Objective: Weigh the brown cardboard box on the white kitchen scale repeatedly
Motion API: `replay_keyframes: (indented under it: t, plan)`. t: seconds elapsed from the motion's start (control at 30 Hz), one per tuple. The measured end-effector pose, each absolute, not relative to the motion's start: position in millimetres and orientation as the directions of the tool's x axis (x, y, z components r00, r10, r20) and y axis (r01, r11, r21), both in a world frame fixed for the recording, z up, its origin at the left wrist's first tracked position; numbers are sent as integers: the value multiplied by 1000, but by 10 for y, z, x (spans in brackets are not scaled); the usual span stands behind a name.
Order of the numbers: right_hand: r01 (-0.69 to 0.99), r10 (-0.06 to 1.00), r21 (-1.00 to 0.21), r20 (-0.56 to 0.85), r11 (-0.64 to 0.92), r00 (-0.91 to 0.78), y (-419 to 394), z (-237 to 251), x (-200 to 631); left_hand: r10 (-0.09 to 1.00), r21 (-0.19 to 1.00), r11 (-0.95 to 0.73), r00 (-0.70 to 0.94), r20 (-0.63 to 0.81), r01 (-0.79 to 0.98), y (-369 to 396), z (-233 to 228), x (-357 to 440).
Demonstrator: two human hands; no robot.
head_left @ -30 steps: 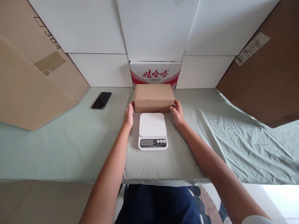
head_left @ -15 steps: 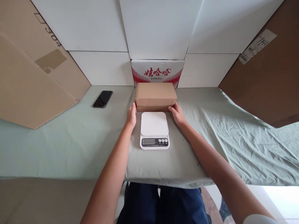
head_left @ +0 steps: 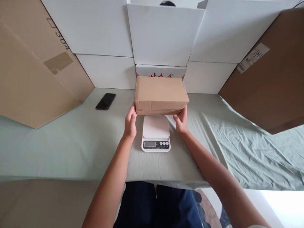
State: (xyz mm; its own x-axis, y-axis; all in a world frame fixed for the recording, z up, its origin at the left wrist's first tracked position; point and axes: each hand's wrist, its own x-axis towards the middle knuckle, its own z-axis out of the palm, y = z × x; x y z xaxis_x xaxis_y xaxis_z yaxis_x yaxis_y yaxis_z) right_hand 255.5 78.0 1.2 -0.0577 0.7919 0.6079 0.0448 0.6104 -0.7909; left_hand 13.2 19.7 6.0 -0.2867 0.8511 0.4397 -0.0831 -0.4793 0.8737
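Matt brown cardboard box (head_left: 160, 93); smooth white plastic scale (head_left: 156, 133) (glossy display); wrinkled green cloth (head_left: 71, 142).

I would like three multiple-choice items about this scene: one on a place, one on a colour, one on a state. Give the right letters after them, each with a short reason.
1. Where does the phone lie?
A. on the cloth, to the left of the scale
B. on top of the scale
C. on the brown box

2. What colour is the platform of the scale?
A. black
B. white
C. red

3. In what state is the brown box?
A. standing alone at the wall, untouched
B. held at both ends, raised above the scale's far edge
C. lying opened on the cloth

Answers:
1. A: the phone rests on the green cloth, left of and beyond the scale.
2. B: the platform is plain white above the display.
3. B: the left hand and the right hand grip its lower corners, and it covers the scale's far edge.
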Motion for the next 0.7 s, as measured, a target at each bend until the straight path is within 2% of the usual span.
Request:
replay_keyframes:
  t: [0.3,0.5,0.7]
  plan:
    - [64,882,-880,470,472,-34,75,-299,2716,880,899,-427,-274,388,-99,-731,-272,178]
    - [97,881,-876,473,472,-17,-77,-234,2713,910,929,-362,-247,333,-81,-774,-289,212]
    - [145,863,-853,505,500,-3,-54,-193,2700,903,920,-384,-240,357,-75,-733,-295,208]
